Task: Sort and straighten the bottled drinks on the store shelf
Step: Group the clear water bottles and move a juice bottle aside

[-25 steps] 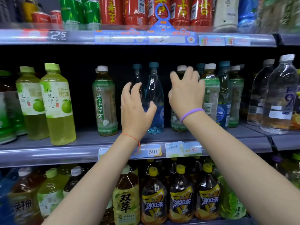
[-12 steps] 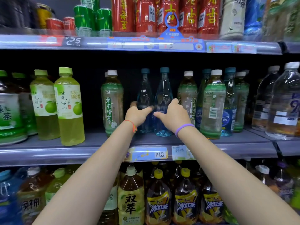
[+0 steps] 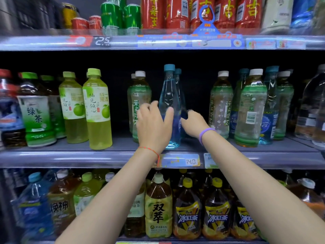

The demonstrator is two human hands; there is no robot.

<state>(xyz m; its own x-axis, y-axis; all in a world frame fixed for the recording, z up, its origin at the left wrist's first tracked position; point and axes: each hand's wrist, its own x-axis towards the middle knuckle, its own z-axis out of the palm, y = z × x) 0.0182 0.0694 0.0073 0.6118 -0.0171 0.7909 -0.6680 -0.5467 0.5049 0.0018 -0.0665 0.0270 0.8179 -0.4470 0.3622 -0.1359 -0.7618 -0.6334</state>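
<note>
Nearest the camera, two bare forearms reach up from below toward the middle shelf [image 3: 52, 156], whose front rail carries a price tag [image 3: 180, 160].

The left hand [image 3: 153, 123] is wrapped around the lower body of a tall blue bottle [image 3: 168, 95] that stands at the front of the shelf, thumb on its right side and fingers [image 3: 146, 108] curled loosely round its left, so the hand is half closed on the bottle. The right hand [image 3: 193, 123] reaches just behind, toward a second blue bottle [image 3: 178, 74] standing close behind the first; its fingers are hidden by the front bottle and blurred, so whether they have closed on anything cannot be told.

The front bottle is full and clear, so it is probably fairly heavy for its width. It tapers to a narrow neck and cap, which makes it top-heavy to push from above and likely to tip. Its smooth wall may be slippery. The wide lower body, where the left hand sits, is the sound place to hold it; sliding it on its base seems safer than lifting by the neck.

Just left stands a green tea bottle [image 3: 140, 95], near enough to be knocked. To the right is a gap, then a cluster of green bottles [image 3: 250, 106] with blue ones mixed among them, still unsorted.
</note>
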